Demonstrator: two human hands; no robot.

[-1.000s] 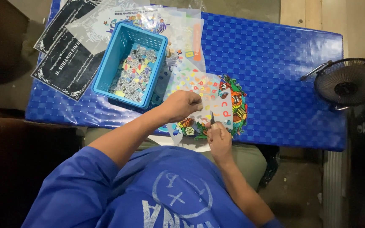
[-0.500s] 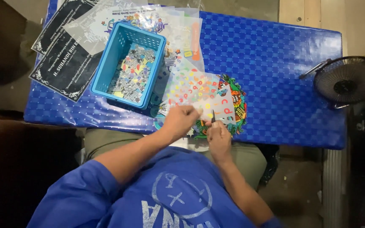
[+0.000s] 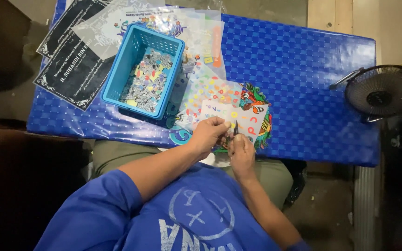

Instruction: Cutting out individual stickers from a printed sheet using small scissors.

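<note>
Mid-step: peeling/picking a small piece off the white sticker sheet w/ coloured letters (image 3: 232, 117), at the near edge of the blue woven-pattern table cover (image 3: 303, 83), just above the lap. Left hand (image 3: 209, 135) pinched narrow on the sheet's near edge, thumb + fingers closed on it. Right hand (image 3: 241, 151) curled tight around a thin dark tool, prob. tweezers (too small to be sure) (image 3: 235, 130), tip touching the sheet beside the left fingertips.

Judging from the pose, next move calls for a steady pinch on the sheet and a fine lift w/ the tool tip; the piece itself too small to make out.

Containers: light-blue slotted plastic basket (image 3: 117, 74) left of the sheet, floor covered w/ small multicolour cut bits (image 3: 147, 80), roughly one shallow layer. Clear plastic sleeves w/ more sticker sheets (image 3: 196, 51) under and beside the basket. Black printed cards (image 3: 77, 69) far left, part under the basket. Small black fan (image 3: 381, 93) off the right edge.
</note>
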